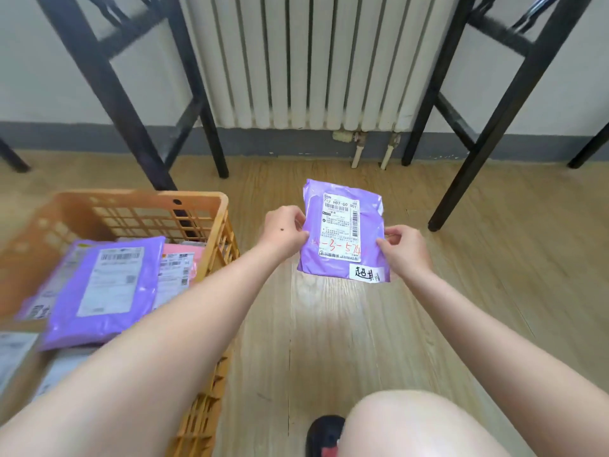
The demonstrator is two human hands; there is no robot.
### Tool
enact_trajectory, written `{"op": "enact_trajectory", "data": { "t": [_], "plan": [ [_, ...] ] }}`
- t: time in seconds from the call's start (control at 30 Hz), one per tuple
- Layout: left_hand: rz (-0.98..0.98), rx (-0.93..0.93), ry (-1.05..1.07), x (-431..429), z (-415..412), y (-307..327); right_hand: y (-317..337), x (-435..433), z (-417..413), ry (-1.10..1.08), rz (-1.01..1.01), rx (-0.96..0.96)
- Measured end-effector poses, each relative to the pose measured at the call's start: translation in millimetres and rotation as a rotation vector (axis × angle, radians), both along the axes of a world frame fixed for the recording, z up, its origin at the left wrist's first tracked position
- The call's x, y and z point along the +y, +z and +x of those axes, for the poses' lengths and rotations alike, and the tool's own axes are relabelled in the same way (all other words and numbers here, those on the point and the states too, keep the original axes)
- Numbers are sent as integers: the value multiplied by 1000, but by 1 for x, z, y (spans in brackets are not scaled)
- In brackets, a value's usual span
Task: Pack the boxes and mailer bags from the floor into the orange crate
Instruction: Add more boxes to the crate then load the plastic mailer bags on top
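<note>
Holding a purple mailer bag up over the wooden floor, the person has it by both sides. The left hand pinches the left edge and the right hand pinches the right edge, with fingers curled onto the plastic. The bag is in the air, a little to the right of the orange crate, and it is not in the crate yet. Its white label with red writing faces up. A good lot is packed in the crate already. A bigger purple bag lies on top, a pink bag peeks out beside it, and some pale parcels show at the near corner, though they are too blurry to name. So I think a big part of the job is done. What is left for this bag is to swing it over to the left and lay it on the pile. By the wall stand black table legs and a white radiator. Whether more boxes or bags wait on the floor I cannot tell, since much of the floor is out of sight
</note>
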State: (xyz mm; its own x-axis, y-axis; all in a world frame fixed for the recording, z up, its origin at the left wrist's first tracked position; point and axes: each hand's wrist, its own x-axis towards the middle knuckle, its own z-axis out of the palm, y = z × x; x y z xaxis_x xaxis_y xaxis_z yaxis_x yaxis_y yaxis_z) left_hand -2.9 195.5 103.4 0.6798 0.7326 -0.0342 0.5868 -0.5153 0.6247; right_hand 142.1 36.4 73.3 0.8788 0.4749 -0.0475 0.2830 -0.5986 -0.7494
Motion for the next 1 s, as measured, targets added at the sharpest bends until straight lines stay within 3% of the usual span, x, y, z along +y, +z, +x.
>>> {"op": "enact_trajectory", "data": {
  "t": [0.3,0.43,0.57,0.77,0.93,1.0],
  "plan": [
    [248,102,13,67,-98,113,118,74,-76,218,58,-73],
    [82,311,5,109,-157,125,143,119,-123,326,29,58],
    [-169,470,65,140,-222,96,145,163,-168,454,-27,116],
    [-234,752,203,170,-286,28,110,211,-213,572,-125,172],
    [-305,619,324,177,-300,-3,62,224,-219,564,-181,329],
    [-428,503,402,180,-304,-20,52,230,-221,512,-175,376]
  ]
}}
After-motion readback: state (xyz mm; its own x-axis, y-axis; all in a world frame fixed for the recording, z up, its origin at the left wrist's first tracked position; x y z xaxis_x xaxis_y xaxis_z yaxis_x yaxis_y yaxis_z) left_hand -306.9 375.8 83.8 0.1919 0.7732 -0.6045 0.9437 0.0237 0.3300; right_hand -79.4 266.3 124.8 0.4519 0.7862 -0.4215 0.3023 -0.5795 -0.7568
